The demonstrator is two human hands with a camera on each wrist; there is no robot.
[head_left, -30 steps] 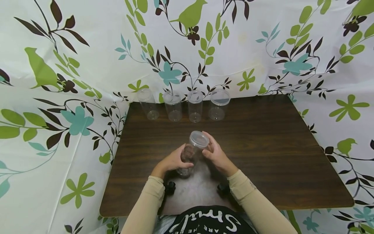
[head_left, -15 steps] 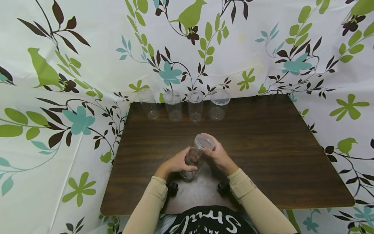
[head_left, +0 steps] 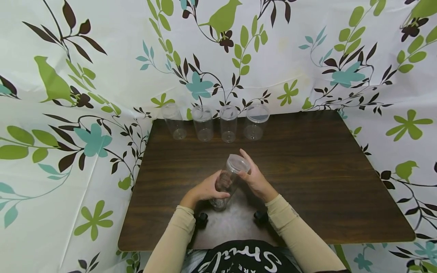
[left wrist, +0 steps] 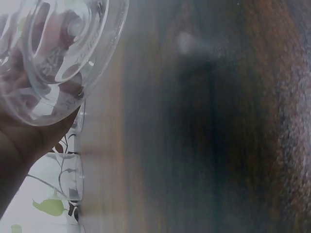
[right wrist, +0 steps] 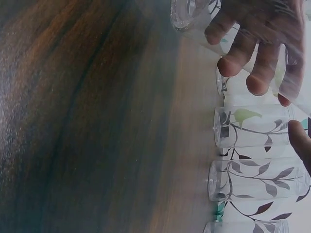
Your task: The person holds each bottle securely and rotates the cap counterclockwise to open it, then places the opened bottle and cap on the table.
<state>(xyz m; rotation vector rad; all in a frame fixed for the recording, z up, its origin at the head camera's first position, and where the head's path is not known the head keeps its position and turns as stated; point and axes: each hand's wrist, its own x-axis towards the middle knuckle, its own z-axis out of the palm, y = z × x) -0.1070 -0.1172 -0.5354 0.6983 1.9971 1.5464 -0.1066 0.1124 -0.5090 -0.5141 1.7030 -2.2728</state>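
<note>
White cloth (head_left: 307, 49) printed with green birds, leaves and blue flowers hangs behind and beside the dark wood-grain tabletop (head_left: 300, 182). A person in a black shirt (head_left: 246, 258) with white lettering and cream sleeves (head_left: 170, 239) is at the near edge. Four clear jars (head_left: 228, 129) stand in a row along the far edge, left of centre. Another clear jar, the held jar (head_left: 229, 179), is over the near middle, tilted, top leaning right. The left hand (head_left: 206, 189) has its fingers curled round the body; the right hand (head_left: 257, 181) puts its thumb to the pale lid (head_left: 238, 163), index finger straight beyond it, whether pinching I cannot tell
</note>
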